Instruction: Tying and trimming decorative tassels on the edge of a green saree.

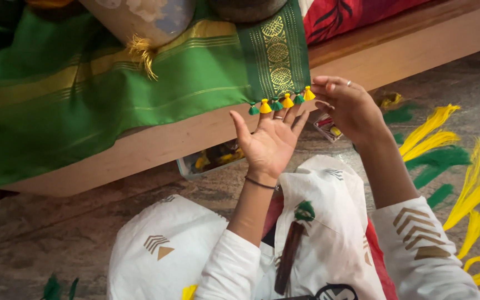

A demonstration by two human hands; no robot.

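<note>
A green cloth (112,83) with a gold woven border (276,50) hangs over a wooden edge (156,141). A row of small yellow and green tassels (281,103) lines its lower hem. My left hand (268,139) is raised palm up just under the tassels, fingers spread and touching the hem. My right hand (348,105) is at the right end of the row, fingertips pinched at the last yellow tassel (309,94).
Loose yellow and green thread bundles (451,161) lie on the stone floor at the right. A clear plastic box (209,161) with small items sits under the wooden edge. A red patterned cloth (351,16) lies on top at the back. My lap in white cloth (318,233) fills the foreground.
</note>
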